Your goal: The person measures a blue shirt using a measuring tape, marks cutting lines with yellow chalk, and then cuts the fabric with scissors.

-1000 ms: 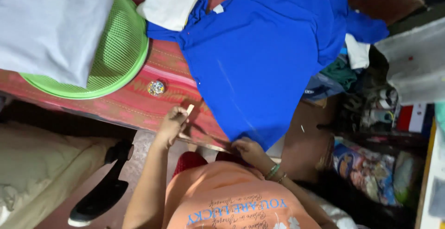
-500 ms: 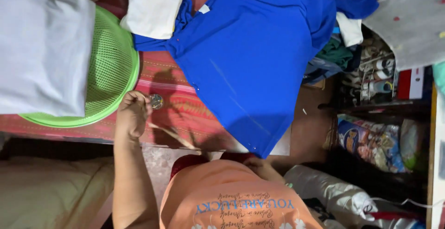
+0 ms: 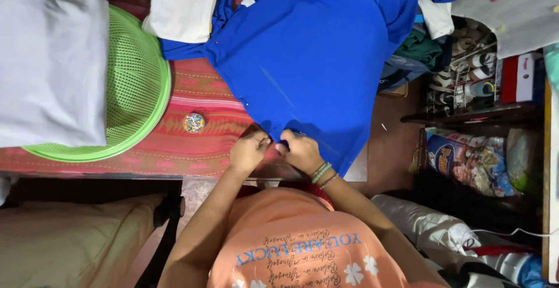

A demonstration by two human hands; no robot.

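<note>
A large blue shirt (image 3: 317, 61) lay spread over the table (image 3: 174, 142), which was covered in a red patterned cloth, with the shirt's near hem hanging toward the person and its right side drooping past the table's right edge. To the left sat a green mesh basket (image 3: 137, 90) with a pale folded cloth (image 3: 49, 61) resting across it, and a white folded cloth (image 3: 180, 5) lay at the far edge beside the shirt's collar. A small round tin of coloured pins (image 3: 194, 122) stood on the table between the basket and the shirt, near the hands but apart from them. The left hand (image 3: 249, 151) and the right hand (image 3: 300, 150) were side by side at the near hem, both with fingers curled together and pinched on the fabric; whether a pin or needle sat between them was too small to tell. The main risk seemed to be the overhanging weight of the shirt dragging the hem out of that pinch, so any fold being held would slip. If something sharp was in play, fingers set so close together could get pricked. A stray elbow could also knock the tin and scatter its contents.
</note>
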